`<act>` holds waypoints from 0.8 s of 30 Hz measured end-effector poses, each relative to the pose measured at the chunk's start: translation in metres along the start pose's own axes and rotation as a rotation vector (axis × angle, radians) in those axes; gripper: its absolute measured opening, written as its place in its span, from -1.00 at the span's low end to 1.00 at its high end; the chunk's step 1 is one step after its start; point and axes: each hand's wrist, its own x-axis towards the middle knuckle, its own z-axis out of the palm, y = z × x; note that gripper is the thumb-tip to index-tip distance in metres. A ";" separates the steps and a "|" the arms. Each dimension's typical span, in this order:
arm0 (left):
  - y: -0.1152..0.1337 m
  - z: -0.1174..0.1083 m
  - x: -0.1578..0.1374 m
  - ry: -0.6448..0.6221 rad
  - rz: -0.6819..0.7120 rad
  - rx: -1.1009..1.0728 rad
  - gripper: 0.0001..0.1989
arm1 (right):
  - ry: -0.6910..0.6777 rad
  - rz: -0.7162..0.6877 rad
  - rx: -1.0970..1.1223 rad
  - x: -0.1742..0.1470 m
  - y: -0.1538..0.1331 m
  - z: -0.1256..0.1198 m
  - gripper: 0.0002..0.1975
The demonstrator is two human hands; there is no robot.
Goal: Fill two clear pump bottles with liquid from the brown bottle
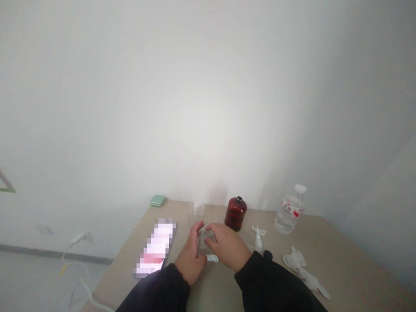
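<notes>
Between my two hands, near the middle of the table, is a small clear container (205, 246) with a squarish body. My left hand (191, 259) grips its left side, thumb toward me and fingers along the far edge. My right hand (229, 245) curls over it from the right, its fingertips at the top. A small white piece (212, 258) lies just below the container, partly hidden by my left thumb. Behind my right hand stands an amber bottle (235, 214) with an uncapped neck. Right of that hand are a white pump head (258, 240) and a dark round cap (268, 255).
A lit phone (156, 247) lies left, with a green case (157, 200) behind it. A clear box (196, 211) with white tissue stands at the back. To the right are a water bottle (290, 212) and crumpled white material (303, 269). A wall (208, 108) borders the table.
</notes>
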 end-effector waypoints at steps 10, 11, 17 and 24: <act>0.005 0.000 0.001 -0.016 -0.005 0.077 -0.18 | 0.088 -0.015 0.135 -0.009 0.002 -0.007 -0.64; 0.006 0.000 0.000 -0.019 -0.023 0.080 -0.18 | 0.116 0.002 0.161 -0.012 0.008 -0.012 -0.59; 0.013 -0.001 0.000 -0.023 -0.099 0.126 -0.19 | 0.313 0.284 -0.041 -0.039 0.084 -0.042 -0.63; 0.014 -0.001 -0.001 -0.059 -0.137 0.121 -0.20 | 0.169 0.372 -0.391 -0.058 0.135 -0.033 -0.58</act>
